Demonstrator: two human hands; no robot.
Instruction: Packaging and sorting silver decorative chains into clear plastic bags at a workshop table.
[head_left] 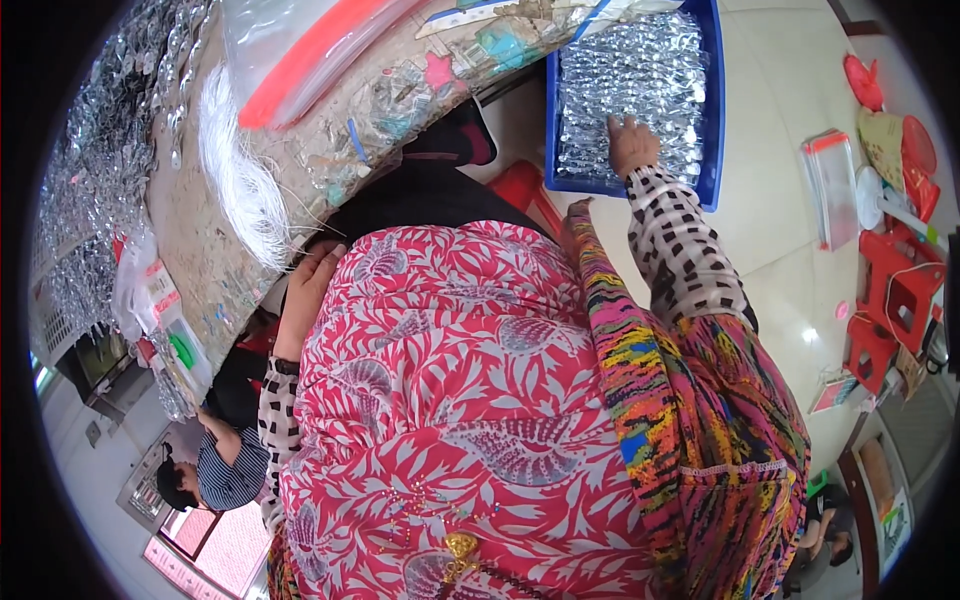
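My right hand point(632, 145) reaches out to a blue tray point(714, 150) on the floor and rests, back up, on the silvery shiny pieces point(630, 75) that fill it; its fingertips are hidden among them. My left hand point(308, 282) lies at the edge of the worn work table point(200, 240), fingers stretched out, just below a bundle of white threads point(240, 180). I see nothing in it. My red patterned clothing fills the middle of the view and hides my lap.
Heaps of silvery pieces point(100, 150) cover the table's left side, with a clear plastic bag with a red strip point(300, 50) on it. Red stools point(900, 290) and a clear box point(832, 185) stand on the tiled floor at right. Another person in a striped top point(225, 470) sits lower left.
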